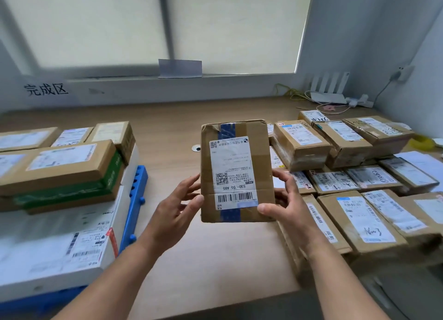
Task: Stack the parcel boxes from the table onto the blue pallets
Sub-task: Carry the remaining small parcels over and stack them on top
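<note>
While both hands hold the box (236,171) up over the table (167,132), left hand (177,209) and right hand (287,204) pinch its lower edges, thumbs in front; swing left, set it flat, square on the pallet (134,200) stack.

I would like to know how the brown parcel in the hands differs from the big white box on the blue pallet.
The brown cardboard parcel is gripped in the air by the left hand and right hand; the large white box lies flat on the blue plastic pallet. The parcel is creased with blue tape; the white box is smooth and bears other boxes. Both carry barcode labels.
</note>
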{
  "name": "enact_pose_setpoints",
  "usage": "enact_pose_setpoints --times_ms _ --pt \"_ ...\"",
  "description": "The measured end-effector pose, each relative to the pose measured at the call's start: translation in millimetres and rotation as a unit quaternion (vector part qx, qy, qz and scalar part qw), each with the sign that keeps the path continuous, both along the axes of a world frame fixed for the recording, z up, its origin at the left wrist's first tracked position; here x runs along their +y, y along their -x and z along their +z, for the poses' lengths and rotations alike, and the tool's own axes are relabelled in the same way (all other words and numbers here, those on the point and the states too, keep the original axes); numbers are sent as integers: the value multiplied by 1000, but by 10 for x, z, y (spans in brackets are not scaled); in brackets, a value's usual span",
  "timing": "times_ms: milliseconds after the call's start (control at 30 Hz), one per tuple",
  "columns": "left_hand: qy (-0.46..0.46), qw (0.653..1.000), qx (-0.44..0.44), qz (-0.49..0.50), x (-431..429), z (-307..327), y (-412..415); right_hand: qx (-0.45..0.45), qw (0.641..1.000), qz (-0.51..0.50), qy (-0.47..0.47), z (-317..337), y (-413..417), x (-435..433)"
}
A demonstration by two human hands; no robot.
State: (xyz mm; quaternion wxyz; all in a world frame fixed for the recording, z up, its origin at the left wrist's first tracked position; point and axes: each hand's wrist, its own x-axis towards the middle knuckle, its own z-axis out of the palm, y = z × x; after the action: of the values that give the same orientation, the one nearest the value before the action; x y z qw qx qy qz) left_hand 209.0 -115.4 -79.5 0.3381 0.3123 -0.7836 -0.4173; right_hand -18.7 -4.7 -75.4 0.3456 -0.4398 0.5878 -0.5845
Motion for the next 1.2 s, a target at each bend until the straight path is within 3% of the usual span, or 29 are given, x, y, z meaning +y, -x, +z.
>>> enact_pose_setpoints --times_ms 400,733,1200 --pt "189 952 -149 188 79 -1 -973 13 999 47 -8 70 -784 30" --pt "201 912 -214 287 179 136 -2253 -7 992 129 -15 159 -1867 -335" --pt "187 865 -273 378 467 100 -4466 -13 977 209 -39 208 -4042 -551"
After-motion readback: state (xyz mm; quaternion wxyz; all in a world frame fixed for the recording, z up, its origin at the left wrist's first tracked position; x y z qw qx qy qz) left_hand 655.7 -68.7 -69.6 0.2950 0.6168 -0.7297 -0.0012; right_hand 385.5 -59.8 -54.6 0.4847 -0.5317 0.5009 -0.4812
